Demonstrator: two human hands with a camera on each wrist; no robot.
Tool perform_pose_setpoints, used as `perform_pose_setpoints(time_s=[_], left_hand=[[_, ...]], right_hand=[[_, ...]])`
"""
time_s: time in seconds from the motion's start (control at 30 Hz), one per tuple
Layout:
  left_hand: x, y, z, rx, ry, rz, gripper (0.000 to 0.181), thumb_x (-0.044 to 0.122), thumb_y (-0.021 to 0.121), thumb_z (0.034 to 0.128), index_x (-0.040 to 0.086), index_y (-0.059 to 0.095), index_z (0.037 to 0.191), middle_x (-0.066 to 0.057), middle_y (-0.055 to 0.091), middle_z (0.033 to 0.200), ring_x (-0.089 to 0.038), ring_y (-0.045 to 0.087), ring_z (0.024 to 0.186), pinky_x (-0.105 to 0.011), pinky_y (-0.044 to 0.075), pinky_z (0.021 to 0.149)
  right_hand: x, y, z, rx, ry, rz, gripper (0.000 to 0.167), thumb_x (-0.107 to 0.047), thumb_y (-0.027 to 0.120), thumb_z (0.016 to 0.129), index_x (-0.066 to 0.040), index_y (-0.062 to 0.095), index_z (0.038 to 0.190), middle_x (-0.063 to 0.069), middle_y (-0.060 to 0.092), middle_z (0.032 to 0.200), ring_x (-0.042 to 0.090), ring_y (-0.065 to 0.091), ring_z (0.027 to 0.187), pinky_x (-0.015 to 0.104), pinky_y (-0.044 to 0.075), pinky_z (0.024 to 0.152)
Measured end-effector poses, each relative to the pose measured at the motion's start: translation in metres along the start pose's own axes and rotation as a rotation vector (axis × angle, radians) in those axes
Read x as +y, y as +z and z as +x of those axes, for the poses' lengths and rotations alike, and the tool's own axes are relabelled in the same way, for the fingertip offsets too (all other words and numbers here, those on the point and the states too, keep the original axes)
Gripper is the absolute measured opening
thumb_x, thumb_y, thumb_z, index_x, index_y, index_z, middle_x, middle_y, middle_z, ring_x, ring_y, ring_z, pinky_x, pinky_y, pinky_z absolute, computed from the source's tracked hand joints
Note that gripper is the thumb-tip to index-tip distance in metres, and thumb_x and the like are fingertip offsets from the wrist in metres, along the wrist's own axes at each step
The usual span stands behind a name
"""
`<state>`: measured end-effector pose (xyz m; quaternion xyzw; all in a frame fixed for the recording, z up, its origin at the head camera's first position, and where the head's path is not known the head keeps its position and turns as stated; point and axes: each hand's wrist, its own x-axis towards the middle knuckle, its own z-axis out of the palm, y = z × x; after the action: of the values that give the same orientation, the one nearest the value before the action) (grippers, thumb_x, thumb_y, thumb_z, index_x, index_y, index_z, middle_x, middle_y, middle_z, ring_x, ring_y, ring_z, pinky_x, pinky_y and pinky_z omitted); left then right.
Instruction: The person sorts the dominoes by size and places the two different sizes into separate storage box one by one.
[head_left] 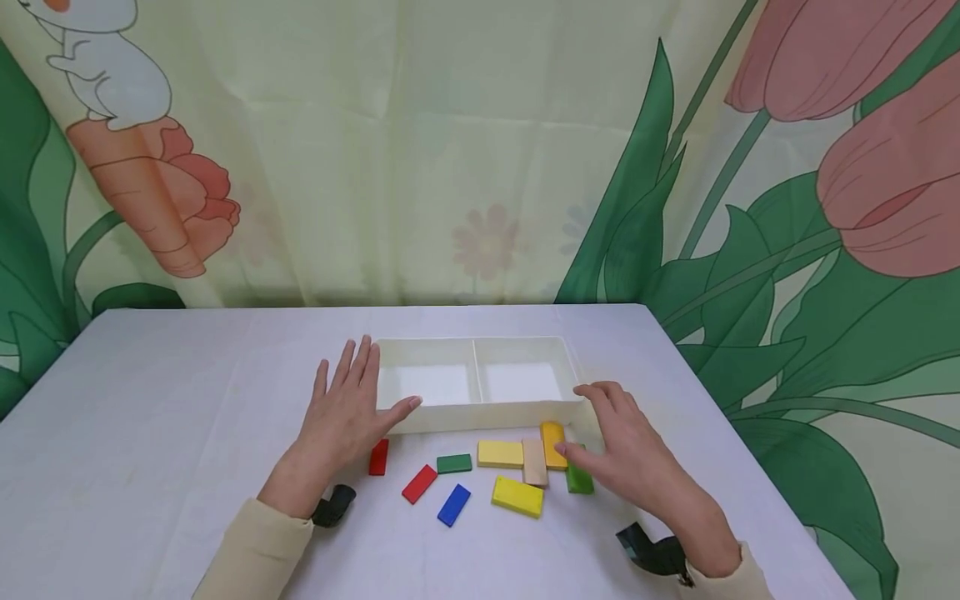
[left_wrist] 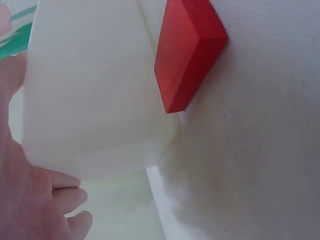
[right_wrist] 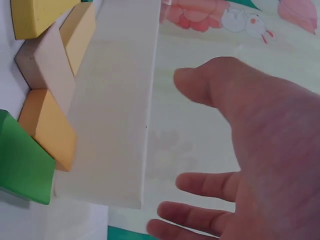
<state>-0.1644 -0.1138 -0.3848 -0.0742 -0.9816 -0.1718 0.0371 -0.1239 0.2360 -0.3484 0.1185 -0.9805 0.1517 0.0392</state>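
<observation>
- Touching the tray (head_left: 487, 415) mid-frame: left grip (head_left: 341, 425), straight-fingered, clasping nothing.
- Right grip (head_left: 633, 454), centre right: loosely spread, empty.
- Blue block (head_left: 453, 506), lower centre: head view only.

cartoon-print backdrop (head_left: 450, 167) and white-covered table (head_left: 150, 433) suggest a makeshift studio.

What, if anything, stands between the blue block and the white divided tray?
The darker green block lies between the blue block and the tray; the tray's raised near wall stands beyond it.
</observation>
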Motion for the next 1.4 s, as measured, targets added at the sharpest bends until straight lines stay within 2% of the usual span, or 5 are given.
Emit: perform_pose_setpoints(time_s=[0.13, 0.37, 0.67, 0.97, 1.4], left_hand=[[0.000, 0.000, 0.000, 0.007, 0.001, 0.005, 0.102, 0.067, 0.051, 0.0911, -0.002, 0.014, 0.157, -0.021, 0.010, 0.166, -0.041, 0.005, 0.154, -0.066, 0.004, 0.121], [0.001, 0.001, 0.001, 0.002, -0.002, -0.007, 0.103, 0.067, 0.052, 0.0902, -0.002, 0.014, 0.157, -0.021, 0.010, 0.166, -0.041, 0.005, 0.154, -0.066, 0.003, 0.121], [0.002, 0.000, 0.001, 0.008, -0.003, -0.006, 0.103, 0.067, 0.052, 0.0904, -0.002, 0.014, 0.157, -0.021, 0.010, 0.166, -0.041, 0.005, 0.154, -0.066, 0.004, 0.121], [0.004, 0.000, 0.001, -0.001, -0.006, -0.015, 0.104, 0.067, 0.051, 0.0903, -0.002, 0.013, 0.157, -0.021, 0.009, 0.166, -0.041, 0.004, 0.154, -0.066, 0.003, 0.121], [0.006, -0.001, 0.000, -0.013, -0.009, -0.028, 0.104, 0.067, 0.052, 0.0909, -0.002, 0.011, 0.157, -0.021, 0.008, 0.166, -0.041, 0.004, 0.154, -0.066, 0.003, 0.121]], right_hand=[[0.002, 0.000, -0.004, -0.010, 0.011, 0.022, 0.072, -0.040, 0.077, 0.084, -0.004, 0.046, 0.138, 0.015, 0.050, 0.135, 0.032, 0.055, 0.119, 0.053, 0.054, 0.096], [0.005, 0.001, -0.005, -0.109, 0.127, 0.102, 0.069, -0.040, 0.077, 0.084, -0.002, 0.047, 0.134, 0.014, 0.059, 0.125, 0.029, 0.060, 0.108, 0.042, 0.059, 0.083], [0.009, 0.011, 0.001, -0.230, 0.188, 0.120, 0.078, -0.044, 0.086, 0.073, -0.001, 0.053, 0.128, 0.010, 0.062, 0.107, 0.017, 0.055, 0.084, 0.029, 0.054, 0.067], [0.015, 0.022, 0.002, -0.267, 0.142, 0.091, 0.071, -0.028, 0.089, 0.071, -0.003, 0.054, 0.128, 0.006, 0.057, 0.105, 0.017, 0.052, 0.087, 0.031, 0.054, 0.077], [0.036, 0.015, 0.006, -0.280, 0.081, 0.166, 0.051, 0.002, 0.076, 0.081, -0.003, 0.061, 0.129, 0.004, 0.063, 0.110, 0.017, 0.057, 0.097, 0.041, 0.057, 0.089]])
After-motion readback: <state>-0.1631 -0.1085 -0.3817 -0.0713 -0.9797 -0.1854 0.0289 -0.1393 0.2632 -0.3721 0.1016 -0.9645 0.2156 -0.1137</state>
